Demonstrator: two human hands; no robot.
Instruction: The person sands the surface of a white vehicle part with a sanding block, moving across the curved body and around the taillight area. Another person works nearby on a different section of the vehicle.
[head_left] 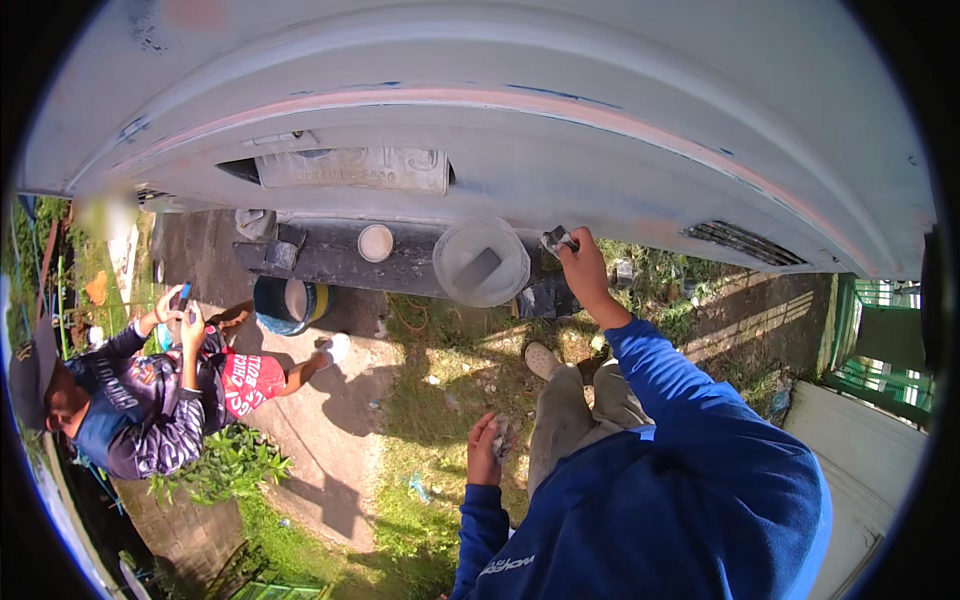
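Observation:
My right hand is raised to the lower edge of a grey vehicle body panel. Its fingers close round a small dark folded piece that looks like sandpaper, held against or very near the panel; contact is hard to tell. Lower down, beside my leg, my left hand is closed on a crumpled greyish cloth-like piece. Just left of my right hand, a round translucent tub of cloudy liquid stands on the dark bumper, with a grey rectangular block in it.
On the bumper sit a small round container and dark sheets. A dark bucket stands below. At left, another person holds a phone. A licence plate is set in the panel; a green gate is at right.

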